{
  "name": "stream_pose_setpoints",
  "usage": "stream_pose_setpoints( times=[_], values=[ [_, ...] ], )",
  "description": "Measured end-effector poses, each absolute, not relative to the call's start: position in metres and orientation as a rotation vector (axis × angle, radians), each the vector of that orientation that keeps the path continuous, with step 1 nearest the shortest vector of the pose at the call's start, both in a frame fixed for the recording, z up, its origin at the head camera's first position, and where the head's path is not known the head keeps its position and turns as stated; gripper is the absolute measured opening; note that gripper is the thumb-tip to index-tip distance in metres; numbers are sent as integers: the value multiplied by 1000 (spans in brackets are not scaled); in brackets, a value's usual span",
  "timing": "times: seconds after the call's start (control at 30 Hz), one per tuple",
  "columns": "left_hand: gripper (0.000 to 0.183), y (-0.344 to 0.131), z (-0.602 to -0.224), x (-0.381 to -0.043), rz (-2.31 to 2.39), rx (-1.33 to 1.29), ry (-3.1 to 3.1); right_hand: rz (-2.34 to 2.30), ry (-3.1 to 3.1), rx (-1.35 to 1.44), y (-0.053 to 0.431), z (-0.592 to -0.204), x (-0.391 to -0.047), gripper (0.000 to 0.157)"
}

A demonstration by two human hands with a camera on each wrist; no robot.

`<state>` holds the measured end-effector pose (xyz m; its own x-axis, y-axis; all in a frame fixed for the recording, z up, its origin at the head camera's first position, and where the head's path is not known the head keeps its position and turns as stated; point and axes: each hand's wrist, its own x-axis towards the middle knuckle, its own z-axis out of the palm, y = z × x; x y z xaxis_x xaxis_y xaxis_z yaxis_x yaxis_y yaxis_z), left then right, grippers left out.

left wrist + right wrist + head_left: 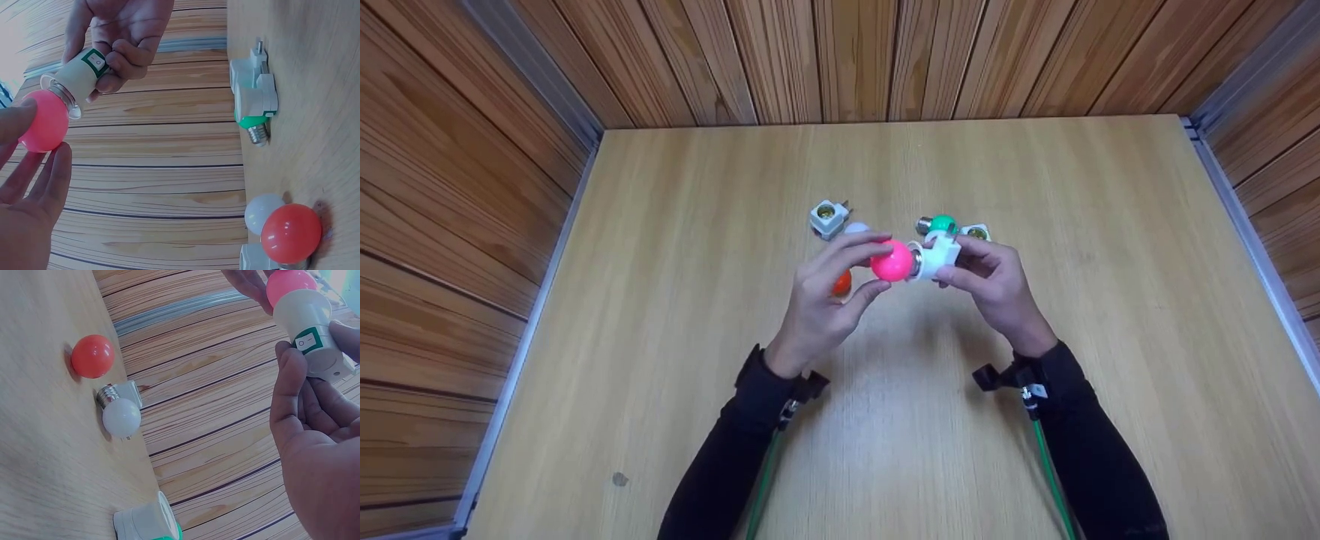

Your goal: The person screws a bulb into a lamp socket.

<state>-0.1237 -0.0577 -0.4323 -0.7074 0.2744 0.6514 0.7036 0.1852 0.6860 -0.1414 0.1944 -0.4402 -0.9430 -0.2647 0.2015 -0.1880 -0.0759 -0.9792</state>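
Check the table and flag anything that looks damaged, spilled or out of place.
One oddity: a small grey spot near the left front of the table, breaking its even wood grain. Mark or chip, I can't tell. I see nothing spilled.

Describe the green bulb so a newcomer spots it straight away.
On the wooden table, look just beyond the person's right hand. The green bulb lies there on its side, metal base pointing left, beside a white socket. Its colour sets it apart from the pink bulb, the orange-red bulb and the white bulb.
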Motion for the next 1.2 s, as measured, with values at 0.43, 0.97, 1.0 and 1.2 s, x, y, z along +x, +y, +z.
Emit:
stream_pose_setpoints(
  times=[0.43,0.97,1.0,1.2],
  values=[
    [44,-58,-432,-128,-1487,-969,-2065,-2207,2112,-513,196,-440,-141,34],
    [38,-57,-435,-126,-1530,-849,-2063,-2200,2174,-531,194,-438,-141,37],
    [36,-56,-435,-126,-1547,-839,-2060,-2200,2176,-530,194,-439,-141,37],
    [29,-52,-434,-123,-1633,-775,-2039,-2210,2157,-511,194,-440,-140,38]
  ],
)
